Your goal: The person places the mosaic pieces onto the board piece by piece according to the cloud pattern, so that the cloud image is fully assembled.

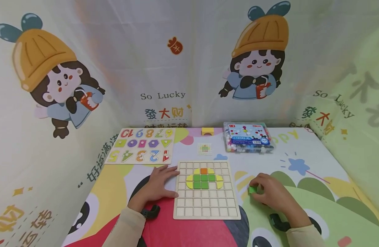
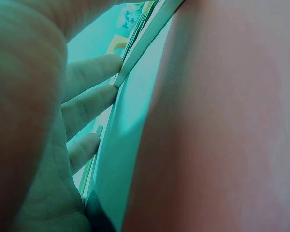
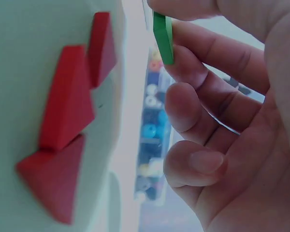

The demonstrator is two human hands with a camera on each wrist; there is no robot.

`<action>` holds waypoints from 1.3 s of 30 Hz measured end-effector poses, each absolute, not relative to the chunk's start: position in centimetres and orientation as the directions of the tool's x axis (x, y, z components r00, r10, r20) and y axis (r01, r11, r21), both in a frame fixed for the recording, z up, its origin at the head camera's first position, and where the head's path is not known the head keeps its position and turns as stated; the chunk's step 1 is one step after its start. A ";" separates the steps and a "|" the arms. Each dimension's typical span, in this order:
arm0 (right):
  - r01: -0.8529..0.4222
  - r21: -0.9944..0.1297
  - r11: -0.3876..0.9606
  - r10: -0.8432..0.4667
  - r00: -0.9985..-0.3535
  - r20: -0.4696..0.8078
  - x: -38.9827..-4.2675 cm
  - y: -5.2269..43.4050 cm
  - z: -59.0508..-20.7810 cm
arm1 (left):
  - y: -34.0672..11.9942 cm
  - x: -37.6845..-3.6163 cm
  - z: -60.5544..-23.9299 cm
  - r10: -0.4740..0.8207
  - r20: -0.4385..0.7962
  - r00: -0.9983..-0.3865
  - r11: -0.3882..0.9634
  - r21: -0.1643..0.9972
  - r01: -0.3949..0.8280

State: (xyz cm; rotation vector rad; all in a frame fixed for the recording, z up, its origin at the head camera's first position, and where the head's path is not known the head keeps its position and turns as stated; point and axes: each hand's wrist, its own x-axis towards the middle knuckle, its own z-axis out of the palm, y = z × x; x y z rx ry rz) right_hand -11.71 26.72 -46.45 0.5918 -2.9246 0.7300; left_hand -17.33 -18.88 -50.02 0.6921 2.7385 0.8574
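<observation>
A wooden grid board (image 1: 207, 213) lies flat in the middle, bearing an orange square (image 1: 203, 171), several green squares (image 1: 200, 181) and yellow rounded pieces (image 1: 189, 181). Right of the lower green row is a bare cell beside a yellow piece. My left hand (image 1: 156, 184) rests at the board's left edge, fingertips and thumb touching its side. Off the board's right side, my right hand (image 1: 271, 192) pinches a green square tile (image 3: 163, 38) between thumb and fingers. Red triangular blocks (image 3: 70, 99) lie on the table in the right wrist view; the hand hides them in the head view.
A number puzzle board (image 1: 139, 146) lies at the back left. Beyond the grid board are a small pattern card (image 1: 204, 149) and a yellow arch block (image 1: 207, 131). A clear plastic box (image 1: 248, 137) of coloured parts stands at the back right, near the curtain wall.
</observation>
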 end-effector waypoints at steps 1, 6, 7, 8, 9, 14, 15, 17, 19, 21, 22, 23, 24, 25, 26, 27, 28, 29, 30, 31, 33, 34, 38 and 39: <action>-0.393 -0.425 0.816 -0.358 -0.919 0.163 -11.7 26.5 -46.3 | -18.9 -17.4 -50.0 0.486 -0.039 -0.873 0.724 0.578 0.377; -0.431 -0.369 0.824 -0.392 -0.903 0.178 -12.2 25.3 -45.6 | -18.8 -17.3 -49.9 0.484 -0.032 -0.875 0.722 0.580 0.378; -0.437 -0.368 0.821 -0.400 -0.899 0.178 -12.4 25.1 -45.5 | -18.8 -17.3 -49.9 0.485 -0.033 -0.874 0.721 0.581 0.378; -0.445 -0.367 0.817 -0.407 -0.896 0.179 -12.5 24.7 -45.5 | -18.9 -17.2 -49.9 0.485 -0.033 -0.874 0.720 0.582 0.378; -0.452 -0.364 0.814 -0.415 -0.892 0.179 -12.7 24.4 -45.4 | -18.9 -17.2 -49.9 0.486 -0.028 -0.873 0.718 0.583 0.381; -0.474 -0.353 0.807 -0.449 -0.880 0.156 -13.7 22.3 -45.2 | -18.9 -17.2 -50.1 0.491 -0.031 -0.870 0.720 0.577 0.386; -0.476 -0.347 0.808 -0.453 -0.879 0.150 -13.8 21.8 -45.2 | -18.9 -17.2 -50.1 0.492 -0.030 -0.870 0.719 0.577 0.387; -0.482 -0.348 0.804 -0.463 -0.875 0.141 -14.2 20.9 -45.1 | -18.8 -17.2 -50.2 0.492 -0.031 -0.870 0.718 0.580 0.385; -0.495 -0.359 0.791 -0.481 -0.866 0.133 -14.5 20.0 -45.0 | -18.8 -17.2 -50.2 0.492 -0.028 -0.870 0.716 0.582 0.386; -0.510 -0.384 0.770 -0.502 -0.855 0.129 -14.9 19.1 -45.0 | -18.7 -17.3 -50.2 0.490 -0.025 -0.871 0.716 0.582 0.386; -0.517 -0.401 0.756 -0.513 -0.849 0.127 -15.0 18.8 -45.1 | -18.7 -17.3 -50.2 0.489 -0.025 -0.872 0.717 0.581 0.385; -0.522 -0.417 0.744 -0.521 -0.844 0.126 -15.2 18.4 -45.2 | -18.7 -17.2 -50.2 0.488 -0.025 -0.872 0.717 0.581 0.385; -0.524 -0.428 0.736 -0.527 -0.841 0.125 -15.3 18.1 -45.3 | -18.7 -17.2 -50.1 0.487 -0.025 -0.873 0.718 0.581 0.384; -0.524 -0.440 0.729 -0.529 -0.840 0.124 -15.5 17.9 -45.5 | -18.7 -17.3 -50.1 0.487 -0.025 -0.873 0.719 0.580 0.384; -0.526 -0.451 0.721 -0.533 -0.837 0.125 -15.6 17.6 -45.6 | -18.7 -17.3 -50.1 0.487 -0.026 -0.873 0.718 0.581 0.384; -0.527 -0.459 0.715 -0.534 -0.836 0.128 -15.6 17.4 -45.8 | -18.7 -17.2 -50.1 0.488 -0.029 -0.872 0.718 0.582 0.382; -0.527 -0.462 0.713 -0.534 -0.836 0.129 -15.7 17.2 -46.0 | -18.6 -17.2 -50.0 0.488 -0.030 -0.872 0.718 0.583 0.381; -0.522 -0.464 0.716 -0.530 -0.839 0.127 -15.8 17.0 -46.2 | -18.6 -17.2 -50.0 0.487 -0.032 -0.873 0.718 0.584 0.380; -0.520 -0.466 0.716 -0.529 -0.839 0.126 -15.8 16.9 -46.4 | -18.6 -17.2 -50.0 0.487 -0.033 -0.873 0.718 0.584 0.379; -0.519 -0.468 0.715 -0.529 -0.840 0.123 -15.9 16.7 -46.6 | -18.5 -17.2 -50.0 0.486 -0.034 -0.873 0.718 0.585 0.377; -0.508 -0.471 0.721 -0.524 -0.845 0.109 -16.0 16.4 -46.9 | -18.5 -17.2 -49.9 0.484 -0.038 -0.874 0.720 0.584 0.373; -0.503 -0.472 0.724 -0.522 -0.847 0.101 -16.0 16.2 -47.0 | -18.5 -17.2 -49.9 0.483 -0.039 -0.875 0.722 0.583 0.372; -0.493 -0.480 0.726 -0.525 -0.848 0.078 -16.1 15.8 -47.1 | -18.6 -17.1 -49.9 0.479 -0.043 -0.877 0.725 0.583 0.367; -0.496 -0.480 0.724 -0.529 -0.845 0.075 -16.1 15.7 -47.1 | -18.6 -17.1 -49.8 0.478 -0.044 -0.877 0.725 0.583 0.367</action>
